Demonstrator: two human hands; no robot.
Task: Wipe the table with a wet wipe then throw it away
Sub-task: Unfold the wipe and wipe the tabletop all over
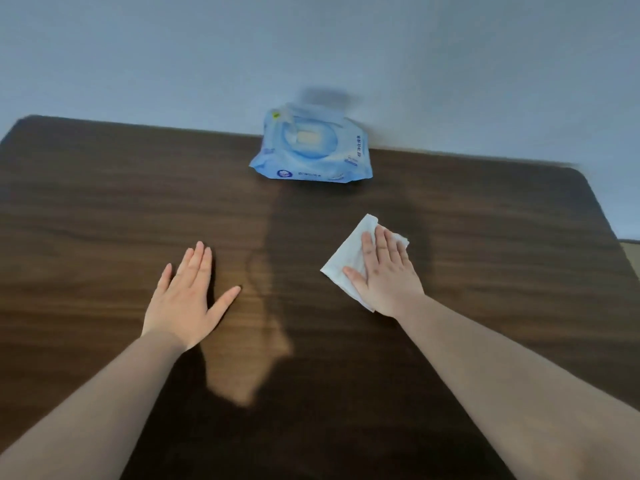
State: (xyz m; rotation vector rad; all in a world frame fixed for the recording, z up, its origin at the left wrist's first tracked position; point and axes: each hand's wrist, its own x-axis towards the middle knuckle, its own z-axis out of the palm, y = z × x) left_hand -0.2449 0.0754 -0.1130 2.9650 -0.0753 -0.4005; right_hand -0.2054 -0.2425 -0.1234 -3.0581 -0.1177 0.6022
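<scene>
A white wet wipe (348,258) lies flat on the dark wooden table (104,209), right of centre. My right hand (384,271) presses down on it with the palm and straight fingers, covering its right half. My left hand (188,299) rests flat on the bare wood to the left, fingers together and thumb spread, holding nothing. Both forearms reach in from the bottom of the view.
A blue pack of wet wipes (313,147) sits at the table's far edge against the pale wall (311,46). The table's rounded right corner (585,174) is near the frame's right side. A darker shadow covers the middle of the wood.
</scene>
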